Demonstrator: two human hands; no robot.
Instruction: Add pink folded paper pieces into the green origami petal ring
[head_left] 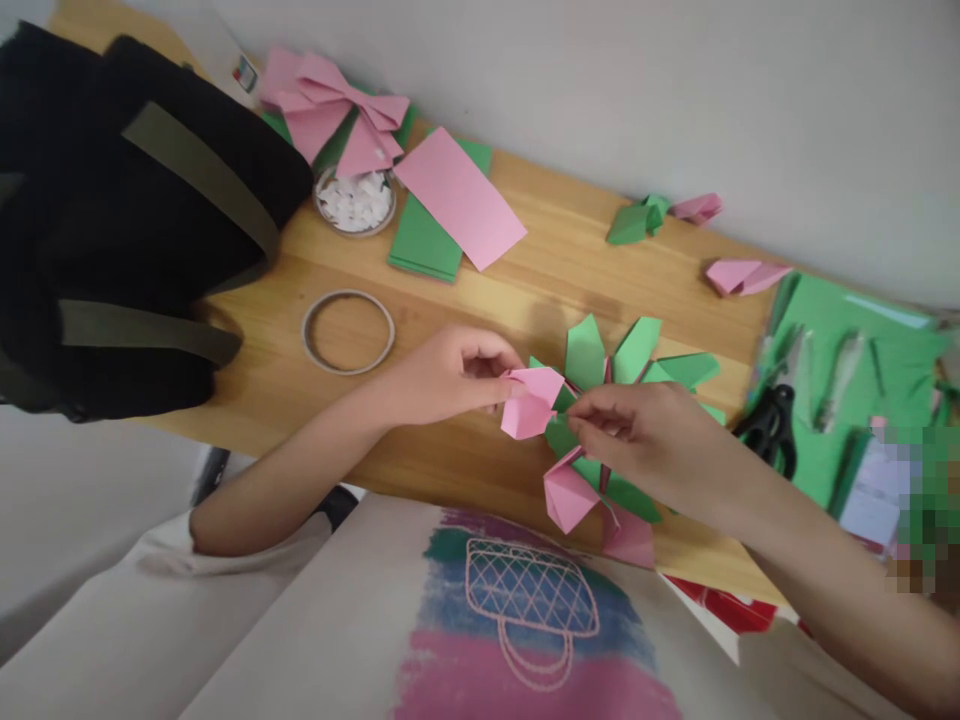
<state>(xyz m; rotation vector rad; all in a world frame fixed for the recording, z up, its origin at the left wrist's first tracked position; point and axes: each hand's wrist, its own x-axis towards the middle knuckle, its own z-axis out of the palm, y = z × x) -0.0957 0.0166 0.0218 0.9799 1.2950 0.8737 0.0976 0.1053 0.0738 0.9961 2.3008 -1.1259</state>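
Observation:
My left hand pinches a folded pink paper petal at its upper left edge, thumb and fingers closed. Just to the right, the fingertips of my right hand are pressed together where that petal meets a paper flower with green leaves. What lies between those right fingertips is too small to make out. The green leaves spread outward under and behind my right hand, which hides the flower's middle. Another folded pink petal sticks out on the near side, by the table's front edge.
Behind lie a pink paper sheet, green sheets, pink folded pieces and a round dish of white bits. A tape ring lies left, near a black bag. Scissors rest on a green packet at right.

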